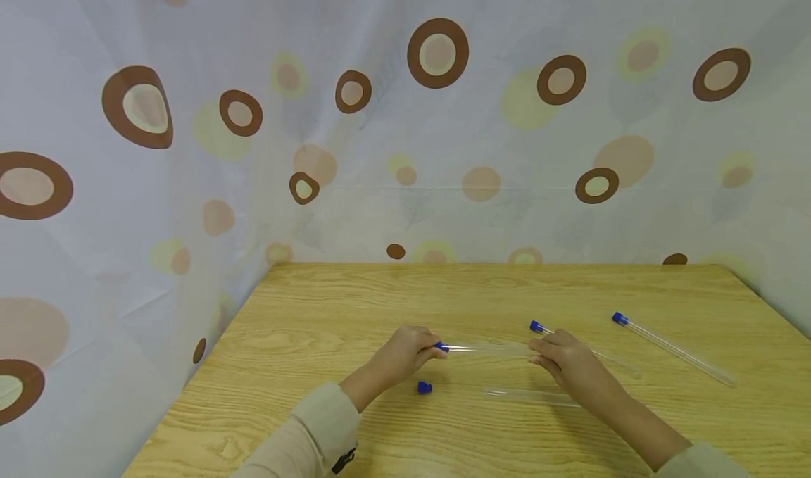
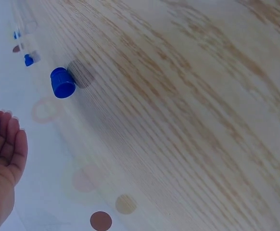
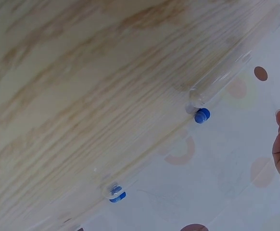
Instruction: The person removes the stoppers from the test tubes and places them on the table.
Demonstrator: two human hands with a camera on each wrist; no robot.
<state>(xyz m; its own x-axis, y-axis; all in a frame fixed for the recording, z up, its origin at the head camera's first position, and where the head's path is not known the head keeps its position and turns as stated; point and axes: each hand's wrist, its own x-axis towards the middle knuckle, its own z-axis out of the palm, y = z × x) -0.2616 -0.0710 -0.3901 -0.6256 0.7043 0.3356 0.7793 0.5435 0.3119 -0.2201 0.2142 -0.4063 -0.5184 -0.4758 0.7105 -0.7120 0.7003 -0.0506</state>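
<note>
My left hand (image 1: 408, 353) pinches a blue cap (image 1: 442, 347) at the left end of a clear test tube (image 1: 484, 350). At the tube's other end, the fingers of my right hand (image 1: 573, 365) grip the glass. The tube is level, held over the table, with the cap at its mouth. In the left wrist view a bit of that cap shows by the fingers of the left hand (image 2: 5, 154). A loose blue cap (image 1: 424, 388) lies on the table below my left hand. Beneath my right hand lies a clear tube without a cap (image 1: 519, 395), partly hidden by the wrist.
Beyond my right hand lies a tube with a blue cap (image 1: 537, 326), partly covered by the hand. Farther right is another capped tube (image 1: 678, 351). The wooden table (image 1: 329, 302) meets a patterned curtain (image 1: 380, 217) at its back and left.
</note>
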